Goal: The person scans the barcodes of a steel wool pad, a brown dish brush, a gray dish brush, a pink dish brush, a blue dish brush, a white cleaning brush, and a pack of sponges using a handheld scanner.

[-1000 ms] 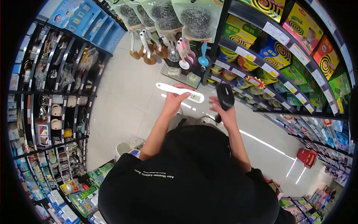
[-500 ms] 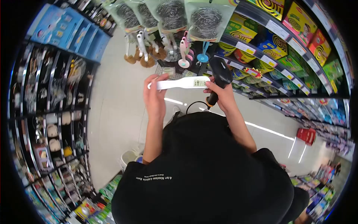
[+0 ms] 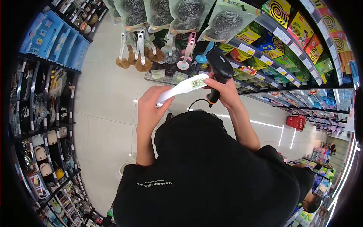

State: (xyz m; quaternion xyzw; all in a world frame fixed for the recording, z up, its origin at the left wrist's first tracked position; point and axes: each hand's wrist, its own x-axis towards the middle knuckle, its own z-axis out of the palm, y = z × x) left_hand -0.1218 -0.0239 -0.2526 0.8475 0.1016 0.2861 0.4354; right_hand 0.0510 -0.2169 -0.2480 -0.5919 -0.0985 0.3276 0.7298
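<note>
My left hand (image 3: pixel 153 108) is closed around the narrow end of a white, flat paddle-shaped item (image 3: pixel 180 87). A barcode sticker (image 3: pixel 197 82) sits on its wider end, facing up. That wider end meets the thumb of my right hand (image 3: pixel 225 92). The fingers of this hand are wrapped round the handle of a black barcode scanner (image 3: pixel 220 66), whose head points away from me. An orange ring circles the bottom of the handle, and a dark cable (image 3: pixel 194 103) curves from it toward my black shirt. The paddle's kind does not show clearly.
White-handled brushes (image 3: pixel 140 51), a pink-handled brush (image 3: pixel 187 55) and bagged scouring pads (image 3: pixel 189 13) hang ahead. Mosquito-coil boxes (image 3: pixel 274 45) fill the right shelves. Kitchenware shelves (image 3: pixel 45 151) line the left. A red basket (image 3: pixel 295 123) and another person (image 3: pixel 311 200) are at right.
The white item has tilted, its barcode end now higher and its other end lower. My left hand has moved down and left with a changed grip. The whole view has shifted.
</note>
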